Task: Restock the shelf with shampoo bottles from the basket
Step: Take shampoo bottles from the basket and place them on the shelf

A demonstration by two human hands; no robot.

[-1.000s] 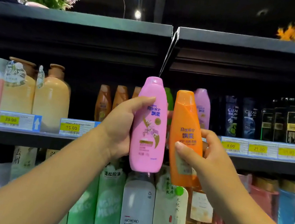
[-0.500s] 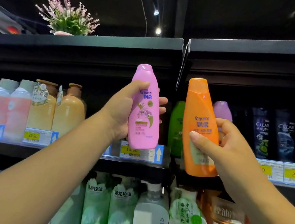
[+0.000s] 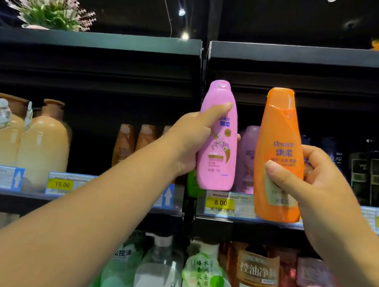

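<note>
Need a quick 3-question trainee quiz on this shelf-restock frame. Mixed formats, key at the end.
1. True or false: the left hand grips the pink bottle.
2. The orange bottle is: A) held in the right hand, B) lying on the floor, C) lying in a basket.
3. Fill in: the yellow price tag just below the pink bottle reads ___.
Key: 1 true; 2 A; 3 8.00.

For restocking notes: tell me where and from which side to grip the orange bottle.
Grip the orange bottle round its wide lower body, from the right, as the right hand does: thumb across the front label, fingers behind. It stands nearly upright and narrows toward the cap, leaving less to hold there.
</note>
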